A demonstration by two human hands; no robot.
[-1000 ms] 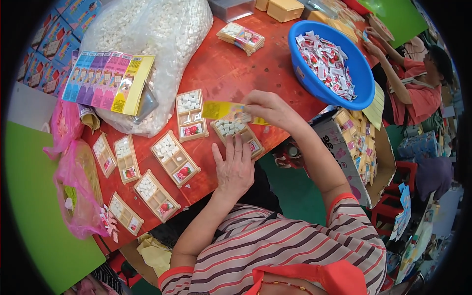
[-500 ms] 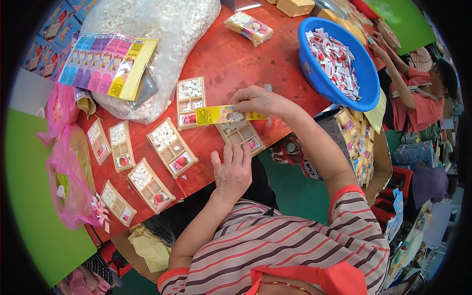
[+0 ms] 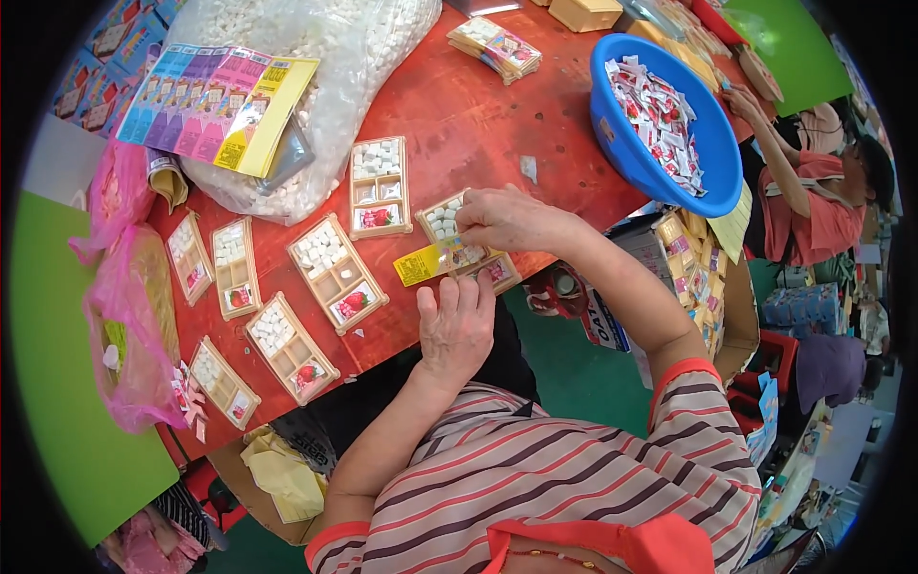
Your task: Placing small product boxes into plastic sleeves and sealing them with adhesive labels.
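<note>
A small compartment tray (image 3: 443,218) with white cubes and a strawberry-print packet lies in front of me. A yellow printed label strip (image 3: 415,267) crosses it, its left end sticking out past the tray. My right hand (image 3: 521,226) is closed over the tray with bent fingers on the strip; the fingertips are partly hidden. At the tray's near edge rests my left hand (image 3: 455,325), fingers stretched out and a little apart, their tips touching the strip and tray. Just left stands another filled tray (image 3: 380,218).
Several more filled trays (image 3: 337,271) spread leftward on the red table (image 3: 459,124). A plastic bag of white cubes (image 3: 373,67) lies behind, with printed label sheets (image 3: 215,105) on it. At right are a blue basin (image 3: 604,120) of packets and a co-worker's arm (image 3: 784,163).
My right hand has lowered the yellow strip from above the trays onto the tray in front of me, moving slightly nearer. My left hand stays almost in place at the tray's near edge.
</note>
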